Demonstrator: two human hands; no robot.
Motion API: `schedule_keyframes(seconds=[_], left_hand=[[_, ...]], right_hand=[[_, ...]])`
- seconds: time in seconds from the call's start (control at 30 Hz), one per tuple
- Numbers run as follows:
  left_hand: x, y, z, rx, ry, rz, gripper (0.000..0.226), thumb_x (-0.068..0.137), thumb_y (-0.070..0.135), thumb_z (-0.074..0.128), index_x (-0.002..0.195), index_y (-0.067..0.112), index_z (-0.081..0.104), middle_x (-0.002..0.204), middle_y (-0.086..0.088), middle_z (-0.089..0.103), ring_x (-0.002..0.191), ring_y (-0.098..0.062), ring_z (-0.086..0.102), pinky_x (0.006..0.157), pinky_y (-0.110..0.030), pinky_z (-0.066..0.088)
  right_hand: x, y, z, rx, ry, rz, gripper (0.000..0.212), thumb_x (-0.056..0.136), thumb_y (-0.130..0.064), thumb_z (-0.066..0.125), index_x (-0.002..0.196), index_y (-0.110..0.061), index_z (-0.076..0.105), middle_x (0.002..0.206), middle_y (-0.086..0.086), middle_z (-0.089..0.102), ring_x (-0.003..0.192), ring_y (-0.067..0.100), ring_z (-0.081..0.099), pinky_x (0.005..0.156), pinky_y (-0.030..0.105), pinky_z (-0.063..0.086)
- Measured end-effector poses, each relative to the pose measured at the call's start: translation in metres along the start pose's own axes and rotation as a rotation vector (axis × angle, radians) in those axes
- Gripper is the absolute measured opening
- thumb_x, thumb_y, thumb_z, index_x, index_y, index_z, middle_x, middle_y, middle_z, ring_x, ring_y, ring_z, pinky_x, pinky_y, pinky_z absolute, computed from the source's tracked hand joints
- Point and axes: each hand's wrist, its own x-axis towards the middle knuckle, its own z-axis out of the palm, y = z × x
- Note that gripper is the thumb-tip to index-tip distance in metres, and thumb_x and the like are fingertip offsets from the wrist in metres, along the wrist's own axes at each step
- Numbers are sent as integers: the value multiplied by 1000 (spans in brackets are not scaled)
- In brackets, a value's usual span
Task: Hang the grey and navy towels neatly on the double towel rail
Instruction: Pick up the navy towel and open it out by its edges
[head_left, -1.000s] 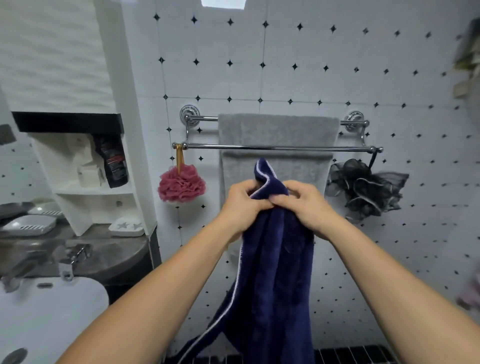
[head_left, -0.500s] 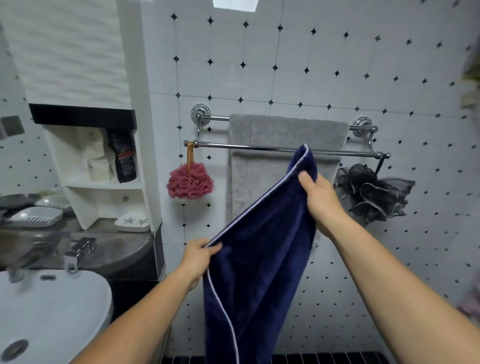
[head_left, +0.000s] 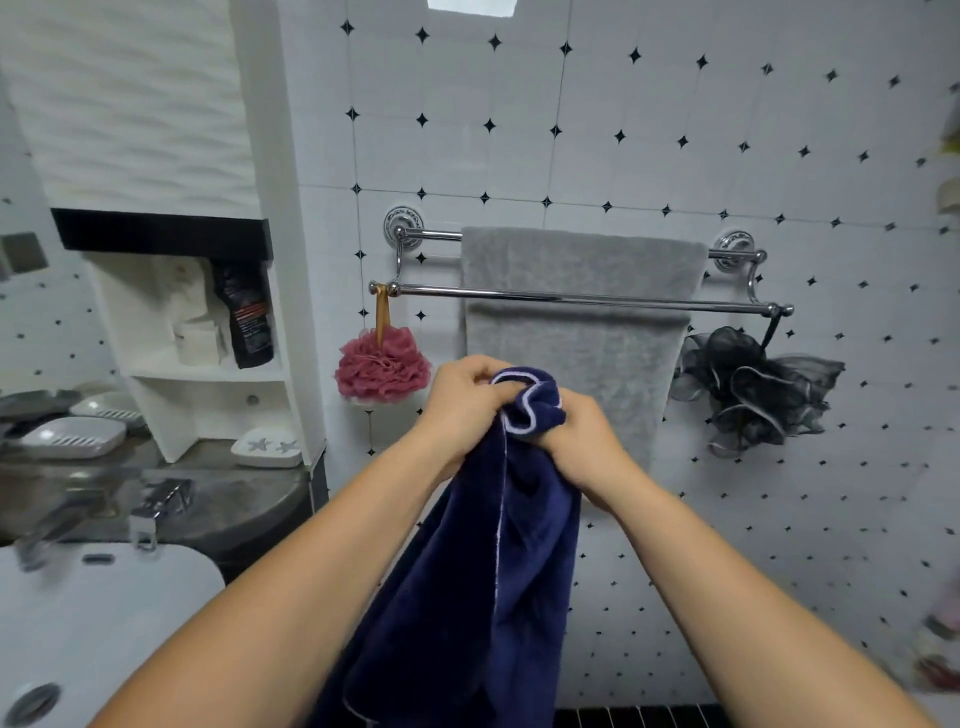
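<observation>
Hands rejoined: left hand (head_left: 465, 402) and right hand (head_left: 587, 441) clenched the navy towel (head_left: 467, 597) bunched below the grey towel (head_left: 576, 332).

navy towel (head_left: 467, 597) bottom cropped (sink (head_left: 104, 613) blurred)

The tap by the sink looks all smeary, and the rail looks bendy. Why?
Head view: the tap is motion-blurred near the frame edge; the wide-angle lens bows the front rail; the navy towel at centre stays fairly sharp.
</observation>
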Motion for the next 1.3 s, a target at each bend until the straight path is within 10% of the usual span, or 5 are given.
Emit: schedule_keyframes(seconds=[0.3,0.63,0.97,1.17,1.3], left_hand=[[-46,-109,-24,741,254,-118,25,75,14,54,93,31,57,80,9,61,71,-20,57,61,-32,43],[-48,-180,-78,177,146,-456,18,88,23,70,85,5,70,85,-18,75,70,-27,69,64,-37,56],[-19,-73,-41,-399,18,-389,18,91,21,67,94,5,74,93,-15,77,79,-26,73,63,-30,58],[-14,-56,-19,-863,104,-673,41,98,31,54,124,0,60,122,-22,65,114,-37,61,99,-52,46],[-3,-55,-32,-1073,255,-719,26,98,32,54,87,8,59,79,-3,60,71,-19,59,68,-36,52]], right_hand=[[13,10,3,238,150,189,8,74,-24,76,80,-27,73,82,1,77,76,19,73,67,37,59],[31,5,-20,381,341,279,17,81,-11,73,98,-9,69,86,10,74,75,24,71,70,36,60],[40,45,-27,175,443,382,56,71,-33,80,117,-12,57,102,5,70,89,25,69,73,37,58],[31,55,-35,190,492,504,62,68,-56,72,112,-16,56,99,5,68,86,25,67,78,39,57],[25,60,-52,238,536,626,74,65,-68,63,116,-14,59,108,3,63,95,27,63,89,43,53]])
